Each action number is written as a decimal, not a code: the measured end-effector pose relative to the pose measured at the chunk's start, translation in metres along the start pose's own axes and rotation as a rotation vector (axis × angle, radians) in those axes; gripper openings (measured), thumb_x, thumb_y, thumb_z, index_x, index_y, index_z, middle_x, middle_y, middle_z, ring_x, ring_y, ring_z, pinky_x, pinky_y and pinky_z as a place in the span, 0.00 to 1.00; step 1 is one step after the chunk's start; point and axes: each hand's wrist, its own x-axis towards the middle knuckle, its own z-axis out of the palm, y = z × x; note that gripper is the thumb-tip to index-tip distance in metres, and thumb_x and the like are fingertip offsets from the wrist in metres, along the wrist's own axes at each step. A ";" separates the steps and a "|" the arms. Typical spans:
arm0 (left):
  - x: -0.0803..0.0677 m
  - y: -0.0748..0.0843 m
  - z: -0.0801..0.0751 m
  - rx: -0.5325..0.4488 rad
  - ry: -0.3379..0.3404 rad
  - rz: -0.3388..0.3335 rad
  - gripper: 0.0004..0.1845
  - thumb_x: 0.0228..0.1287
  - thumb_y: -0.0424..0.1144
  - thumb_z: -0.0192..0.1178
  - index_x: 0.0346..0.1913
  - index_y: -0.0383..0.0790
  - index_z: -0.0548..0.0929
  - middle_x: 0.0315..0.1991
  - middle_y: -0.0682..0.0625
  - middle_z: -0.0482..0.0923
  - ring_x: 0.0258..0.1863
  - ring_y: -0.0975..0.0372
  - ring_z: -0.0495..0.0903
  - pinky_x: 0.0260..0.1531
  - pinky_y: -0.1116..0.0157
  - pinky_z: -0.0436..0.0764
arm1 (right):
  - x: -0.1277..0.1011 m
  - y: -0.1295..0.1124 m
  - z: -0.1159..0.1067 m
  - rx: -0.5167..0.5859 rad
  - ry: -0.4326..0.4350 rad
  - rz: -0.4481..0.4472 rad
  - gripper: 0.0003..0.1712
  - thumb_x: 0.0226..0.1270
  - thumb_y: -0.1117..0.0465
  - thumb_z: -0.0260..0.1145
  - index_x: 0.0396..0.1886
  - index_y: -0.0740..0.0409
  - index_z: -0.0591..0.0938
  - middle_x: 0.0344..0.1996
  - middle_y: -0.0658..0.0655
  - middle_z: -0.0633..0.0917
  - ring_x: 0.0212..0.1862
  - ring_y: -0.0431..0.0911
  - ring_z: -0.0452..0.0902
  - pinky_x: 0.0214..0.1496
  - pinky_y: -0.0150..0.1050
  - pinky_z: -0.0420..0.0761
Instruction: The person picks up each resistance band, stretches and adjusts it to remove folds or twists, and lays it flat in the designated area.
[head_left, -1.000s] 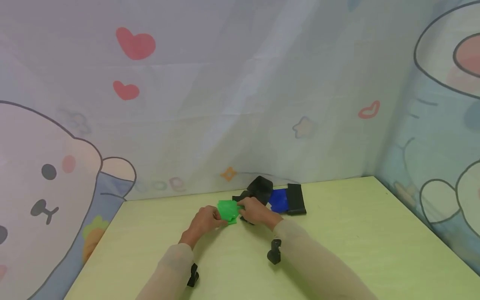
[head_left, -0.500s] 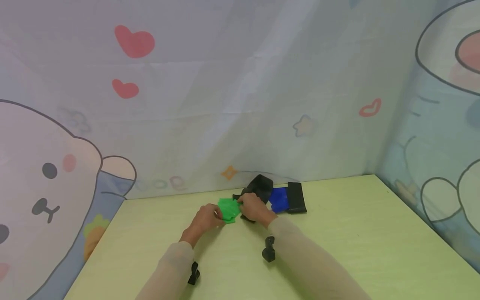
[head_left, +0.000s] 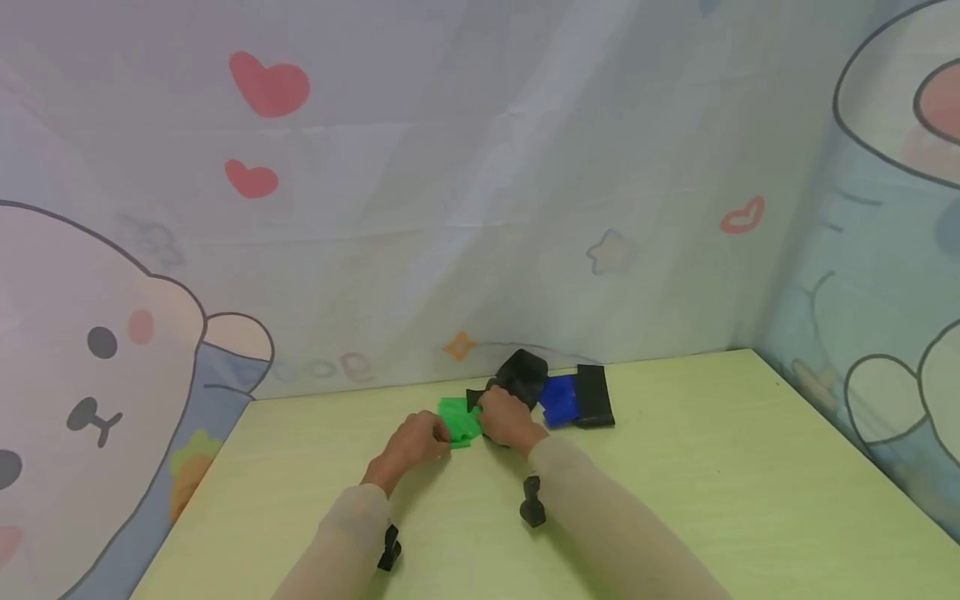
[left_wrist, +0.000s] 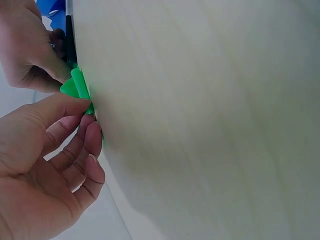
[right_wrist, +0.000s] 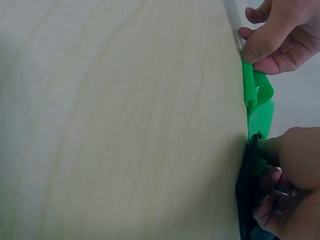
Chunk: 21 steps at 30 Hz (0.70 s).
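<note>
Green band [head_left: 459,421] on desk [head_left: 675,500], far centre, pinched at both ends: my left hand [head_left: 415,442] on left edge, my right hand [head_left: 504,419] on right edge beside black band [head_left: 522,377]. Versus a second ago: right hand shifted back slightly, green looks narrower, so judging fold is tightening. Wrist views show bunched folds; head view alone shows blue band [head_left: 558,400].

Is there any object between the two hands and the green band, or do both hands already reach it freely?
Nothing visible stands between. The left hand pinches the near-left edge of the green band, and the right hand grips its right side, where a black band lies against it. A blue band lies farther right.
</note>
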 end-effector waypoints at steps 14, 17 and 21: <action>-0.004 -0.001 -0.009 0.000 0.053 0.011 0.03 0.59 0.29 0.67 0.29 0.34 0.85 0.27 0.51 0.82 0.27 0.61 0.78 0.30 0.64 0.79 | 0.001 0.011 0.000 0.180 0.252 -0.058 0.11 0.72 0.62 0.64 0.48 0.58 0.89 0.45 0.57 0.88 0.41 0.53 0.85 0.33 0.44 0.83; -0.005 -0.006 -0.010 -0.052 0.060 0.011 0.02 0.60 0.28 0.67 0.30 0.34 0.85 0.28 0.49 0.84 0.27 0.61 0.81 0.29 0.65 0.80 | 0.002 0.016 -0.002 0.254 0.319 -0.085 0.12 0.72 0.63 0.64 0.50 0.59 0.88 0.45 0.58 0.88 0.41 0.51 0.85 0.31 0.40 0.82; -0.005 -0.009 -0.012 -0.122 0.054 0.014 0.02 0.61 0.28 0.65 0.33 0.31 0.84 0.27 0.47 0.84 0.23 0.59 0.82 0.26 0.65 0.80 | 0.004 0.018 -0.009 0.312 0.388 -0.106 0.13 0.72 0.65 0.64 0.53 0.63 0.86 0.45 0.61 0.88 0.41 0.51 0.86 0.36 0.41 0.84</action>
